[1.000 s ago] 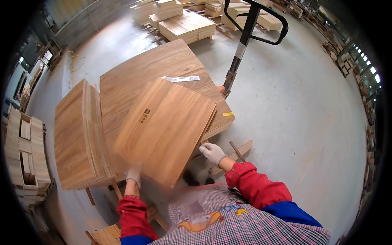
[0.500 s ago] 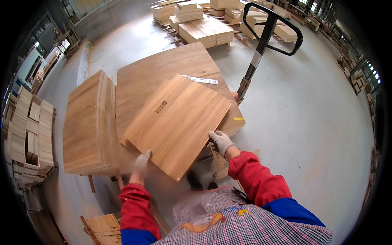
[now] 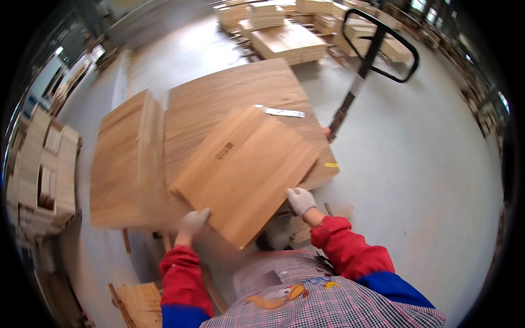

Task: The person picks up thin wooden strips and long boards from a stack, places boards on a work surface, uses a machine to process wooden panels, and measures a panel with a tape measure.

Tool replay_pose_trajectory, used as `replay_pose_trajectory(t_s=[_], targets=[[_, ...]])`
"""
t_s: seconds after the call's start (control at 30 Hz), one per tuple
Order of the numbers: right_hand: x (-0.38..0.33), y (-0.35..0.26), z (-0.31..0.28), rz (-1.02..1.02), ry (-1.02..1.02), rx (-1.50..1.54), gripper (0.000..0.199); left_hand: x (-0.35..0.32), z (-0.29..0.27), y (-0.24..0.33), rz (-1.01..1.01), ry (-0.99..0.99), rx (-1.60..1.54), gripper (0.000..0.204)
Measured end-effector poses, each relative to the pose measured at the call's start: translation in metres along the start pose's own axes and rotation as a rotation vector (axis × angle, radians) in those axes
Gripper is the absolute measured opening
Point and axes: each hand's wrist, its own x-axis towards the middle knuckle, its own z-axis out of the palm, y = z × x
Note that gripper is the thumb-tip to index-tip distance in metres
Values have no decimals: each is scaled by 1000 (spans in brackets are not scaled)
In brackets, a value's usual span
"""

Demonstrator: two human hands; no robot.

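Note:
Both my gloved hands grip a rectangular wooden panel (image 3: pixel 249 175) that lies at an angle, with a small dark stamped mark on it. My left hand (image 3: pixel 195 220) pinches its near left edge, thumb on top. On the right edge, my right hand (image 3: pixel 301 201) is closed, its fingers partly hidden below the wood. A strip of another board (image 3: pixel 234 117) shows beneath the panel at its far left side. Under both is a larger wooden board (image 3: pixel 273 79), bearing a white paper strip (image 3: pixel 284 113) and a piece of yellow tape (image 3: pixel 331 165).
At the left stands a stack of wooden boards (image 3: pixel 117 158), close against the large board. A pallet jack handle (image 3: pixel 358 82) rises behind on the right. More stacked boards (image 3: pixel 287 42) sit at the back, and pale wooden pieces (image 3: pixel 46 169) are piled far left.
The held panel has come slightly toward me, and more of the board beneath shows at its far side. My hands keep their grip. The whole view has shifted a little.

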Motion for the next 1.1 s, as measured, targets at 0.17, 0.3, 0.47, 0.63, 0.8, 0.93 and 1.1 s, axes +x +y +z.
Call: replay_pose_trajectory(t_s=[0.17, 0.3, 0.47, 0.63, 0.8, 0.93, 1.1], targets=[[-9, 13, -29, 393, -70, 823, 30, -97, -20, 80, 83, 320, 328, 48], [-30, 38, -31, 451, -66, 806, 29, -146, 3, 59, 63, 276, 74, 42], [-44, 53, -26, 382, -68, 796, 28, -191, 60, -12, -8, 272, -157, 33], [-49, -4, -18, 125, -143, 772, 24, -198, 65, -93, -111, 368, -584, 17], [-65, -111, 19, -41, -382, 739, 18, -174, 8, -146, -178, 497, -969, 14], [-76, -180, 93, -103, -737, 644, 17, -141, -70, -195, -104, 704, -719, 18], [-62, -276, 201, -329, -837, 568, 26, -94, -210, -251, -51, 1046, -304, 32]])
